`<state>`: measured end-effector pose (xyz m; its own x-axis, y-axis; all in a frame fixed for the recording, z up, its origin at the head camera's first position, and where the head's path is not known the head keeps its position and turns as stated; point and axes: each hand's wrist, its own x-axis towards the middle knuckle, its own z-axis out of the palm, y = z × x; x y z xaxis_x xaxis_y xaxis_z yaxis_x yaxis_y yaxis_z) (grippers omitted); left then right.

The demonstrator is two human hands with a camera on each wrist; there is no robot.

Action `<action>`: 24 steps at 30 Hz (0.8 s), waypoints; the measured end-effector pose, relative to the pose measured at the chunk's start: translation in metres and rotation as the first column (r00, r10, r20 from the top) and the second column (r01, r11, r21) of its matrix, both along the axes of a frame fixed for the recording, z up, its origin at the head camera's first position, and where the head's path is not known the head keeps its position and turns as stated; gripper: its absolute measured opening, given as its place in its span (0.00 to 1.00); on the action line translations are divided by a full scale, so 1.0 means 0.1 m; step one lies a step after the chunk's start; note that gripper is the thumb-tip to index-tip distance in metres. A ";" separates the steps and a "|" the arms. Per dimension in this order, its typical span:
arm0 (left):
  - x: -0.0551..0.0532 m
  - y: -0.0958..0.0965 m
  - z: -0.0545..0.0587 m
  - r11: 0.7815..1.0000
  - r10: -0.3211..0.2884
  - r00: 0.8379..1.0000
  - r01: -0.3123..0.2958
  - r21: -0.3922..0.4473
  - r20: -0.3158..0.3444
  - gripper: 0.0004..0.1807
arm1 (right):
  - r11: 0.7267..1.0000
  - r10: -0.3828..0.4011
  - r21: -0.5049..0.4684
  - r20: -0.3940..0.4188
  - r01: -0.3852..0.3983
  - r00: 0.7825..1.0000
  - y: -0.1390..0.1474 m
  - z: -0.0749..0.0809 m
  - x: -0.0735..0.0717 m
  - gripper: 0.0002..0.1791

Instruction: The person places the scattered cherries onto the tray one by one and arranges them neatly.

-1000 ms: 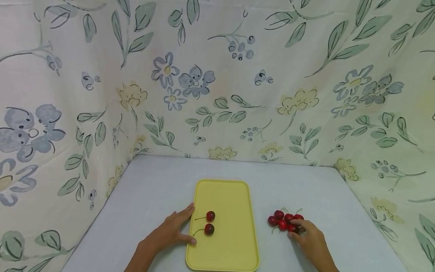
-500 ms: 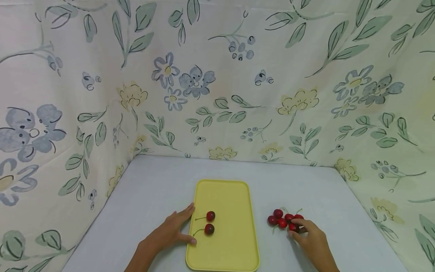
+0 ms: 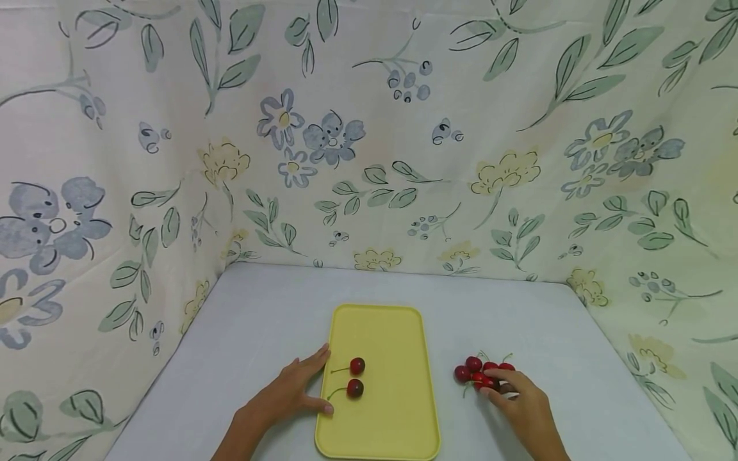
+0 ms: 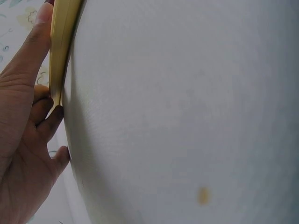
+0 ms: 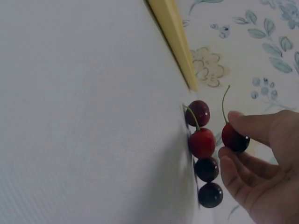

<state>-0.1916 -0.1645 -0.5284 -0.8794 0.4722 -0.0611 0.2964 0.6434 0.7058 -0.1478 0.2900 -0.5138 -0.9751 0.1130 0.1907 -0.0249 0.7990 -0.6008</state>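
Observation:
My left hand touches the left edge of a yellow tray, its thumb over the rim and its other fingers along the outer side. Two dark red cherries with stems lie on the tray's left part, an upper cherry and a lower cherry. Right of the tray, my right hand pinches a cherry between thumb and fingers. In the right wrist view it hangs just off the table, stem pointing up. Under and beside it is a cluster of several cherries, partly hidden by the fingers.
A white table lies under everything. Floral cloth hangs at its back and both sides. The tray's yellow side shows in the left wrist view. White tabletop separates the tray from the cluster.
My right hand has shifted slightly left and up, bringing the pinched cherry with it over the cluster. The left hand and the tray have stayed put.

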 end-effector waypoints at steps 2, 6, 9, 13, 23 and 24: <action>0.00 0.00 0.00 1.000 0.002 1.000 -0.002 -0.006 0.002 0.63 | 1.000 -0.006 -0.017 -0.001 0.006 1.000 -0.03 0.01 0.00 0.21; 0.00 -0.01 0.01 1.000 -0.004 1.000 0.004 0.002 0.000 0.63 | 0.999 -0.011 -0.035 -0.002 0.011 1.000 -0.09 0.03 -0.01 0.20; 0.00 -0.01 0.01 1.000 -0.010 1.000 0.010 0.018 -0.002 0.63 | 0.998 -0.003 -0.059 -0.002 0.003 1.000 -0.15 0.04 -0.01 0.20; 0.01 -0.02 0.01 1.000 -0.013 1.000 0.013 0.026 -0.004 0.63 | 0.994 0.013 -0.106 0.006 -0.012 1.000 -0.22 0.05 -0.02 0.20; 0.00 -0.02 -0.01 1.000 -0.007 1.000 0.007 0.020 0.001 0.63 | 0.985 0.047 -0.165 -0.031 -0.051 0.998 -0.39 -0.02 -0.02 0.20; 0.00 -0.01 -0.01 1.000 -0.005 1.000 0.005 0.018 0.004 0.63 | 0.984 0.047 -0.169 -0.024 -0.050 0.999 -0.41 -0.02 -0.02 0.20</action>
<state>-0.1920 -0.1659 -0.5296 -0.8768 0.4777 -0.0559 0.2970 0.6292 0.7183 -0.1495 0.2492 -0.5153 -0.9765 0.0979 0.1922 -0.0745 0.6830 -0.7266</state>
